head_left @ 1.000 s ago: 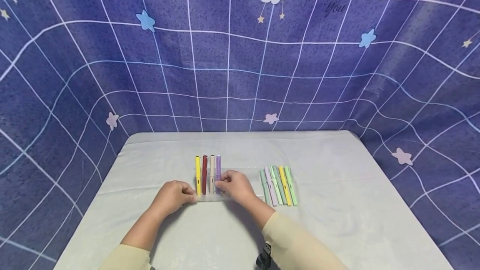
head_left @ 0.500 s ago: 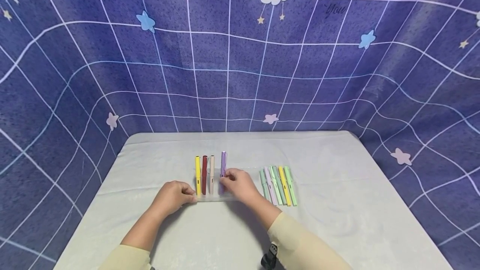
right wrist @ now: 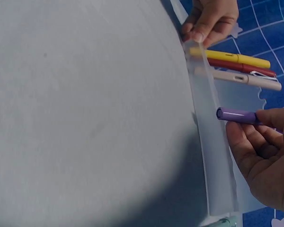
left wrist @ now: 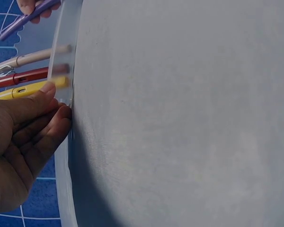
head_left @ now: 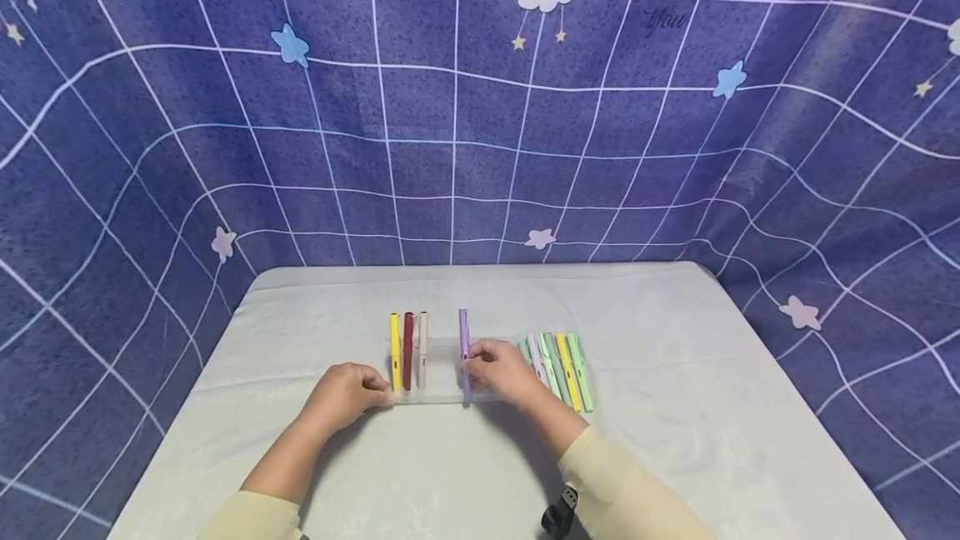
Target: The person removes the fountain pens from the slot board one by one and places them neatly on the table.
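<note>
In the head view a purple pen (head_left: 463, 325) is pinched between the thumb and fingers of my right hand (head_left: 504, 369). It stands over a clear plastic pen tray (head_left: 435, 397), apart from the other pens there. A yellow pen (head_left: 395, 352), a dark red pen (head_left: 408, 352) and a beige pen (head_left: 423, 352) lie side by side at the tray's left end. My left hand (head_left: 349, 394) pinches the tray's front left corner, its thumb close to the yellow pen (left wrist: 33, 89) in the left wrist view. The right wrist view shows the purple pen's end (right wrist: 236, 116) above the tray's front strip.
To the right, just past my right hand, lies a row of several pens, among them a yellow pen (head_left: 567, 369) and a green pen (head_left: 581, 373). A pale cloth (head_left: 675, 423) covers the table. Behind it hangs a blue gridded curtain (head_left: 420, 165).
My right hand has carried the purple pen rightward, away from the beige pen. It now partly covers the row of pens at the right. My left hand has stayed at the tray's corner.
</note>
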`<state>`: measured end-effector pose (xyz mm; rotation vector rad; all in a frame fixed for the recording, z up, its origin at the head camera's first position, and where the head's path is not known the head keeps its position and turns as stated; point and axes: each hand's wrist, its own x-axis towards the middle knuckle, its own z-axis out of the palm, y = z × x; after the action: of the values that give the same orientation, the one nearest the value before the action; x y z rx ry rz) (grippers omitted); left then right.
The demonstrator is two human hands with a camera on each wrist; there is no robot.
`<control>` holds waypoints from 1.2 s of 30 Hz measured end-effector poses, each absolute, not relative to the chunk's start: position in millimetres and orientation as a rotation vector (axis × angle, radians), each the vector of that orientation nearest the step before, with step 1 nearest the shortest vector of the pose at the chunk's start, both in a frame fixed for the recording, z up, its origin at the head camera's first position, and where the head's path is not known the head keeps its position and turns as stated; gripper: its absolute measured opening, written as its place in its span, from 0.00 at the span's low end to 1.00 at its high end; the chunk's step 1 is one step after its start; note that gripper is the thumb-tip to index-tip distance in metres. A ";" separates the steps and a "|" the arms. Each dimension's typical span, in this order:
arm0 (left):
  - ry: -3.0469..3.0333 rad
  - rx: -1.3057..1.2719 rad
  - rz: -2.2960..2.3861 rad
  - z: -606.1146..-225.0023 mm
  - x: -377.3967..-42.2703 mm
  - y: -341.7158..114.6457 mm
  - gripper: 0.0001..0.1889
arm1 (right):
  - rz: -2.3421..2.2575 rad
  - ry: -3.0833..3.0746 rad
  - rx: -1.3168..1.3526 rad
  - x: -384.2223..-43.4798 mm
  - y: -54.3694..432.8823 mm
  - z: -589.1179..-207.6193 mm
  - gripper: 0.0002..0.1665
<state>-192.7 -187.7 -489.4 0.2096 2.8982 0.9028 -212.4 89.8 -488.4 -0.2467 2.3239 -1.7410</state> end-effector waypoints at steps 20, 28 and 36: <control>2.897 0.194 0.905 -488.7 -193.3 -186.1 0.05 | -1.755 2.335 -0.211 -204.3 125.9 -479.4 0.07; 2.911 0.214 0.897 -491.6 -193.1 -186.9 0.05 | -1.740 2.332 -0.210 -209.3 144.7 -483.4 0.08; 2.916 0.248 0.909 -492.1 -195.1 -188.6 0.06 | -1.806 2.296 -0.199 -211.8 173.3 -480.7 0.11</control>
<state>-195.1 -188.6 -492.1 0.2480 2.9156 0.9091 -211.8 173.3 -480.7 -0.1986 2.2961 -1.8056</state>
